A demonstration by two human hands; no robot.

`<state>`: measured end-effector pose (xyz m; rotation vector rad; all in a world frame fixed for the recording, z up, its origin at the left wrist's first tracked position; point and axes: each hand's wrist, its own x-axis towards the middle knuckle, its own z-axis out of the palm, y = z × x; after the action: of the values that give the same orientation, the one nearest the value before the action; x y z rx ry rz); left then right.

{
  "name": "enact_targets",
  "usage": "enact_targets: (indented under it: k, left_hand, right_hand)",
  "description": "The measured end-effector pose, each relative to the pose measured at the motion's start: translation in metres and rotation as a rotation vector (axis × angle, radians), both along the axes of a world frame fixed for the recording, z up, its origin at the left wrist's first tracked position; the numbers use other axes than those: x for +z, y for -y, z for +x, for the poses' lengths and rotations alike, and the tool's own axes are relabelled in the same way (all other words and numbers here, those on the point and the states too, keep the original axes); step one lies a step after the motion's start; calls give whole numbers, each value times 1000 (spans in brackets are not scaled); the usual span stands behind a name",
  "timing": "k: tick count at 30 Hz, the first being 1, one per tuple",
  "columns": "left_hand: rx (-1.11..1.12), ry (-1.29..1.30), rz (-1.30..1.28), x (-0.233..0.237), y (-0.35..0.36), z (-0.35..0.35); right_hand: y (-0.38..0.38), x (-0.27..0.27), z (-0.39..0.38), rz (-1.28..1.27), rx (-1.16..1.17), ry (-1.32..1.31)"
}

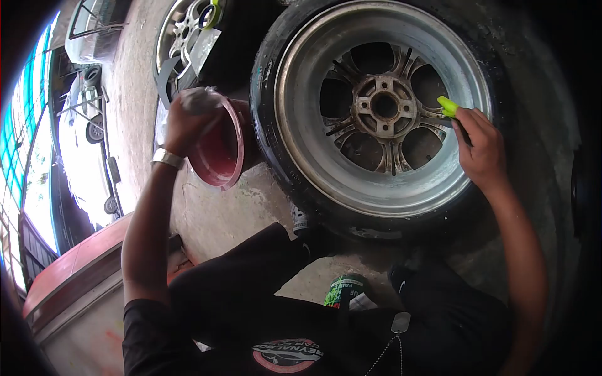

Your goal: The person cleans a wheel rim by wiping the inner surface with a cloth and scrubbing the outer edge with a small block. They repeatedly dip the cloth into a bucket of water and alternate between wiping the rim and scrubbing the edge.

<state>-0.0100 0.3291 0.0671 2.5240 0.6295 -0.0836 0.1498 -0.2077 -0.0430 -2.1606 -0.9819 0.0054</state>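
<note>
A silver alloy wheel with its tyre lies flat in front of me, its grimy hub and spokes facing up. My right hand is over the wheel's right side, closed on a bright yellow-green tool; its kind is not clear. My left hand is at the rim of a red bucket, closed on something pale grey and crumpled, like a wet rag. The bucket stands left of the tyre, and its contents are hard to make out.
A second wheel lies at the upper left, with a grey sheet and a roll of tape on it. A green-labelled can stands between my legs. A red panel lies at lower left; vehicles are beyond.
</note>
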Motion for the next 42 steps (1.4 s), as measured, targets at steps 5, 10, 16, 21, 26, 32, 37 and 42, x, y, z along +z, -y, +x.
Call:
enact_targets:
  k: [5,10,16,21,26,32,37,42]
  left_hand:
    - [-297,-280,-153,-55,209,24]
    - [-515,-201,-328,-113,350,8]
    - [-898,-540,136,-78,253,-10]
    - [-908,-103,357,-56,142,0]
    - [-896,191,262,-88,135,-7]
    - [-901,191,125,-97,124,-5]
    - [-865,246,103,-96,119,-4]
    - [-850,255,56,-101,115,-7]
  right_hand:
    - [2,-2,-1,25,-43,33]
    - [5,-1,0,15,-31,48]
    - [5,-9,-2,17,-50,52]
    - [1,5,-9,-209,30,49]
    - [8,9,-35,-405,255,28]
    - [-39,9,-76,-508,542,-511]
    - [-113,-34,-97,-308,622,-844]
    - [-46,10,13,-735,1025,-712]
